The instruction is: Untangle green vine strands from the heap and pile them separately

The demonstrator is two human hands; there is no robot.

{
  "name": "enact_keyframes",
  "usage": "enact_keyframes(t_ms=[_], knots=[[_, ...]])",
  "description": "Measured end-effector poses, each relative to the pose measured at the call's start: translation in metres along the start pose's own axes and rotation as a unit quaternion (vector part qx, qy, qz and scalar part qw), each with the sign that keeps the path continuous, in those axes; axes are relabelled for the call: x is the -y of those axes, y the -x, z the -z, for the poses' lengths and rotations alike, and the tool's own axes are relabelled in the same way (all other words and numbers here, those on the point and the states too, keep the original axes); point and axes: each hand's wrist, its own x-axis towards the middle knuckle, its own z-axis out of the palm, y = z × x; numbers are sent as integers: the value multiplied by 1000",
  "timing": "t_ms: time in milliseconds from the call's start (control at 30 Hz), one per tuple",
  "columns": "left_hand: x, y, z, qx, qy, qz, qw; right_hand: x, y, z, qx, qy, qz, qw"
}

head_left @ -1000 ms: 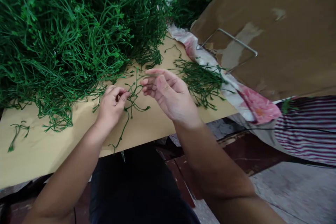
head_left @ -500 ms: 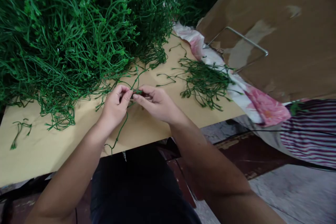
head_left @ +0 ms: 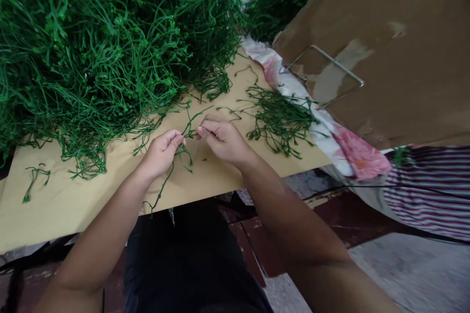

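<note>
Between thumb and fingers, my left hand (head_left: 164,150) pinches a thin green plastic plant stem (head_left: 165,187), whose lower end trails to the board's front edge. My right hand (head_left: 221,138) is closed in a pinch on a sprig of the same stem, a short gap to the right of the left hand. Fine green branches stick up and hang down around the left fingertips. Behind the hands rises a big tangled heap of green plastic stems (head_left: 110,58). To the right of my right hand lies a smaller bunch of stems (head_left: 281,120).
A tan board (head_left: 205,178) forms the work surface. One loose sprig (head_left: 35,176) lies at its left. On the right stand a large brown cardboard panel (head_left: 396,58) with a metal wire handle (head_left: 338,63), a pink-flowered cloth (head_left: 362,154) and striped fabric (head_left: 429,190).
My hands have drawn slightly apart, the left going a little lower. More green branches now show between and below the fingers. The whole view has shifted slightly.
</note>
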Motion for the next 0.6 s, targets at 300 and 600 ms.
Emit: enact_keyframes(t_ms=[300, 600], knots=[[-1, -4, -10, -33, -71, -33, 996, 0, -23, -3, -116, 129, -30, 984], [2, 0, 1, -39, 16, 34, 999, 15, -19, 21, 70, -274, -60, 957]])
